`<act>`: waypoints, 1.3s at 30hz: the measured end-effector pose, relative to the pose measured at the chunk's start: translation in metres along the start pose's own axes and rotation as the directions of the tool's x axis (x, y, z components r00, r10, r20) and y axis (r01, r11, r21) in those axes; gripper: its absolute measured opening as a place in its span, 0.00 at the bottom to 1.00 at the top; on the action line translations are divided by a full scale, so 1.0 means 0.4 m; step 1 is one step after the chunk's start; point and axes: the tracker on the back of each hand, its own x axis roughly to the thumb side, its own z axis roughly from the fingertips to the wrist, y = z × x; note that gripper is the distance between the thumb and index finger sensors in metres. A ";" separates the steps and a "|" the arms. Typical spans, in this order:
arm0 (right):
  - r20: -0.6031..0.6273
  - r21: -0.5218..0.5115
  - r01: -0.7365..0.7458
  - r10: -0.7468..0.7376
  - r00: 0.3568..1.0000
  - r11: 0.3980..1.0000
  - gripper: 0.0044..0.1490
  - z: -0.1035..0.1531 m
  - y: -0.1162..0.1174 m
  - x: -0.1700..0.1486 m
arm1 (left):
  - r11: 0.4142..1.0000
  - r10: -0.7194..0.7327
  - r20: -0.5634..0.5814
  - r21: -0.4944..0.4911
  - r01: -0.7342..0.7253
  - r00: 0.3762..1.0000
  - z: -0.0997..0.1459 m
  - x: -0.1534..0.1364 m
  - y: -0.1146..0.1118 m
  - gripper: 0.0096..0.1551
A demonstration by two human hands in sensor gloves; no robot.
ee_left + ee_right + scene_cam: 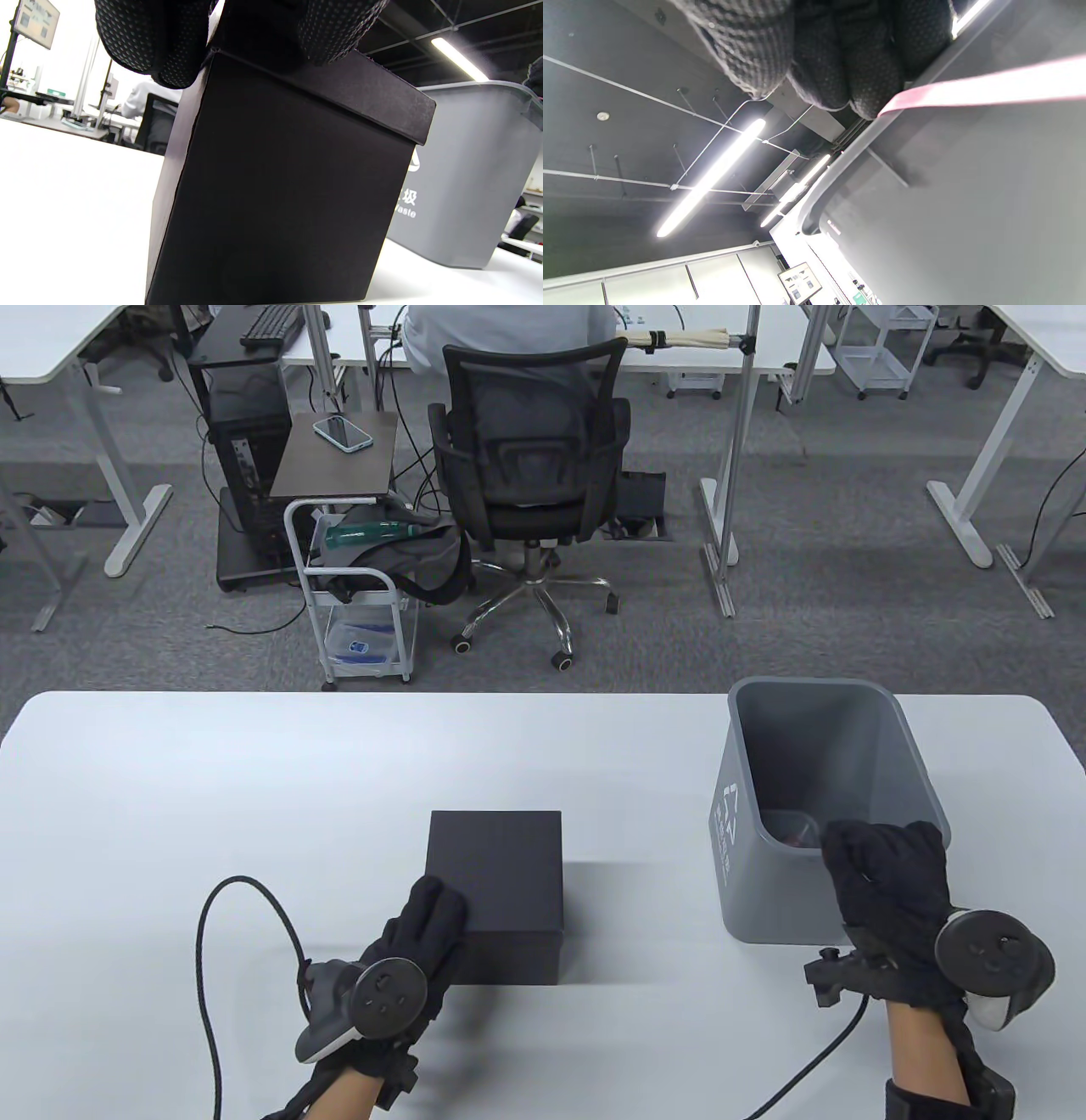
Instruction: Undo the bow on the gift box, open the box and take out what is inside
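Our left hand lies with straight fingers on the near left corner of the box, lid on and no bow on it. Our right hand pinches a pink ribbon at the bin rim. We risk the ribbon snagging on the rim and falling outside. Lifting the lid one-handed could tip the box, since the lid fits close.

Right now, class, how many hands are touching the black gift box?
1. The left hand rests on the near left corner of the black gift box, whose lid is on. The right hand is apart from it, at the near rim of the grey waste bin.
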 end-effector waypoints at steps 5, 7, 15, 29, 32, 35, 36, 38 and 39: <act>0.109 0.072 -0.176 0.168 0.980 0.982 0.29 0.026 -0.004 0.042 | 1.000 0.002 -0.001 -0.006 -0.002 1.000 0.000 -0.001 -0.001 0.35; 0.135 0.089 -0.220 0.207 0.969 0.971 0.32 0.037 0.000 0.051 | 1.000 0.001 -0.001 -0.005 -0.001 1.000 0.000 -0.001 -0.001 0.35; 0.213 0.212 -0.336 0.292 0.932 0.918 0.41 0.096 0.021 0.067 | 1.000 0.014 -0.004 -0.011 -0.014 1.000 -0.001 -0.004 -0.001 0.35; 0.517 0.333 -0.610 0.401 0.756 0.719 0.52 0.232 0.398 0.243 | 0.999 0.013 0.009 0.035 -0.013 1.000 0.000 -0.012 -0.009 0.36; 0.448 0.472 -0.595 0.405 0.797 0.650 0.58 0.232 0.501 0.231 | 0.999 -0.018 0.011 0.035 0.017 1.000 -0.001 -0.016 -0.020 0.42; 0.319 0.613 -0.502 0.390 0.864 0.610 0.61 0.220 0.570 0.207 | 0.999 -0.021 0.023 0.045 0.020 1.000 -0.005 -0.016 -0.026 0.48; 0.263 0.642 -0.459 0.385 0.884 0.614 0.62 0.216 0.583 0.198 | 0.999 -0.009 0.031 0.046 0.008 0.999 -0.008 -0.016 -0.026 0.50; 0.187 0.671 -0.390 0.365 0.912 0.630 0.62 0.214 0.597 0.185 | 0.999 0.020 0.026 0.036 -0.021 0.999 -0.018 -0.018 -0.024 0.53; 0.146 0.675 -0.353 0.352 0.924 0.648 0.62 0.215 0.602 0.178 | 0.999 0.035 0.027 0.029 -0.035 0.999 -0.025 -0.019 -0.025 0.54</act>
